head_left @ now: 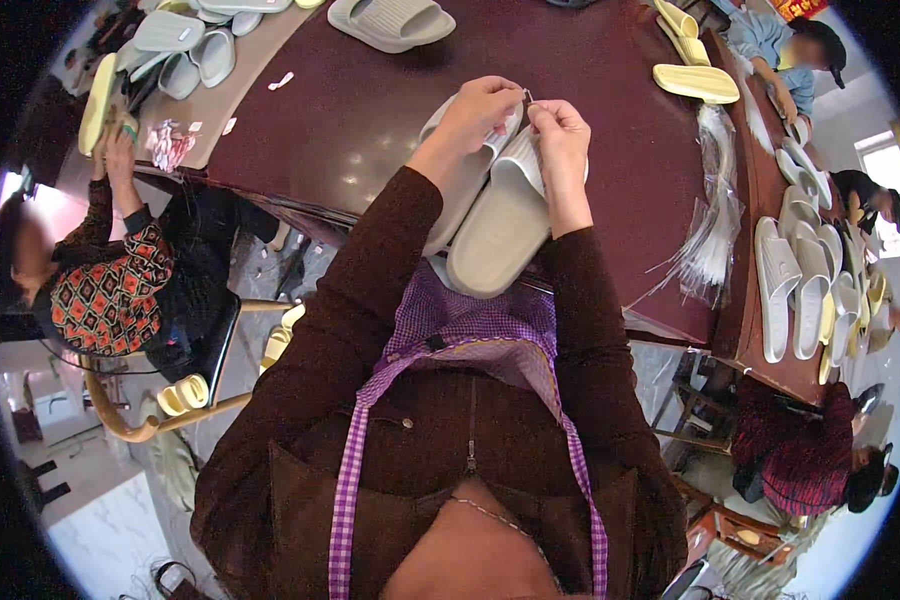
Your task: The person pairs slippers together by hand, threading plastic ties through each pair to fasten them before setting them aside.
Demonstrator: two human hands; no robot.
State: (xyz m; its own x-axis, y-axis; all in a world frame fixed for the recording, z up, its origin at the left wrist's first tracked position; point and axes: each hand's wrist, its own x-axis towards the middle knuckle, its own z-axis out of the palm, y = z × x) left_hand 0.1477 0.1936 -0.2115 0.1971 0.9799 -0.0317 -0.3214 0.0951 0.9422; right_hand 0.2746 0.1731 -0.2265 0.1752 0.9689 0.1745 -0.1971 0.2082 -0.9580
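Note:
A pair of grey slide slippers (498, 238) lies at the table's near edge in front of me, toes away and heels toward my purple checked apron. Above the toe ends, my left hand (478, 116) and my right hand (563, 140) meet with fingertips pinched together. Between them is a small, thin, dark-looking piece, too small to name. My left wrist and hand cover part of the left slipper's strap; my right hand hides part of the right one's.
A bundle of clear plastic ties (708, 225) lies at the table's right. Another grey slipper pair (392, 22) sits at the far side. Yellow slippers (696, 83) and rows of pale slippers (776, 290) are to the right. At left, a co-worker (120, 290) sits by piled grey slippers (213, 57).

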